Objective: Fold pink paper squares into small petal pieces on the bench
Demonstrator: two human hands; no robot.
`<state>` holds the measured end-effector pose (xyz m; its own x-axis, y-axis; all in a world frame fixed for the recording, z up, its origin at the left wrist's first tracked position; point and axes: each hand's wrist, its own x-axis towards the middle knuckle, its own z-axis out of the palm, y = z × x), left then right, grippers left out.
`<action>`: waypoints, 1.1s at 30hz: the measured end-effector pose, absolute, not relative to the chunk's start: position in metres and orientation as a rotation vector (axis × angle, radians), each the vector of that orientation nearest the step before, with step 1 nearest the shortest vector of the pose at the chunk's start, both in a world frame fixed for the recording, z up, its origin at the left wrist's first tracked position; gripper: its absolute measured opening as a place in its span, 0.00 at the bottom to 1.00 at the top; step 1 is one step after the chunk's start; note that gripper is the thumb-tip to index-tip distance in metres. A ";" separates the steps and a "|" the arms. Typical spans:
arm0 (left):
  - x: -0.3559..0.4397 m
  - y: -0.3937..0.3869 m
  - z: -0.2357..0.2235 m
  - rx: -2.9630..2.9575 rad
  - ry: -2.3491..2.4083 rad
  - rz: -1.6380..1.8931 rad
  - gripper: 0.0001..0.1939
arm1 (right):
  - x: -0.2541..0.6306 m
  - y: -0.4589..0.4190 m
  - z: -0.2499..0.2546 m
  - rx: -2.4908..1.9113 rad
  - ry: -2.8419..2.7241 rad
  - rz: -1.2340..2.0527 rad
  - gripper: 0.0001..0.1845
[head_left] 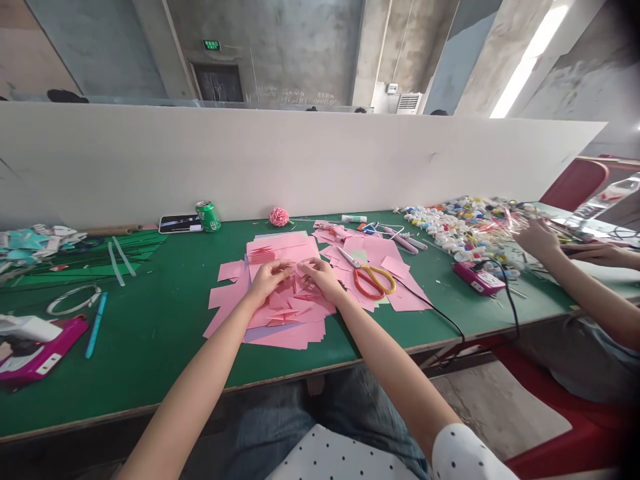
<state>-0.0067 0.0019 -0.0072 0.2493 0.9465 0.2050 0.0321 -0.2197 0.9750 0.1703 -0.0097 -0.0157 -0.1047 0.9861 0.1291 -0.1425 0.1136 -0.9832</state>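
Observation:
Over a heap of pink paper sheets (290, 337), my left hand (270, 277) and my right hand (320, 277) come together, fingertips almost meeting. Both hands are closed in a pinch on a small piece of pink paper (296, 267), partly hidden by the fingers. Several folded pink pieces (293, 310) lie loosely just below the hands. To the right of my right hand, scissors (373, 280) with red and yellow handles rest on more pink paper. A pink paper flower (279, 216) stands behind the heap.
A green can (208, 217) and a phone (180, 223) are at the back left. A blue pen (97, 325) and a magenta power strip (45, 353) lie left. Right are another power strip (479, 279), a black cable (435, 310), many small colourful pieces (450, 230) and another person's hands (537, 240).

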 end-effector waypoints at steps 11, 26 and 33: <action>-0.008 -0.003 -0.002 1.532 0.933 1.125 0.25 | 0.173 -0.008 -0.013 -0.985 -1.239 1.280 0.23; -0.008 -0.002 -0.003 1.447 0.904 1.153 0.22 | 0.177 -0.011 -0.008 -0.979 -1.199 1.456 0.21; -0.006 -0.002 -0.004 1.385 0.867 1.176 0.20 | 0.177 -0.010 -0.009 -0.947 -1.202 1.470 0.22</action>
<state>-0.0064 -0.0016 -0.0036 0.2478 0.9510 0.1850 -0.1046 -0.1636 0.9810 0.1775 -0.0099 -0.0086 -0.2202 0.9754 0.0114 -0.2049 -0.0348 -0.9782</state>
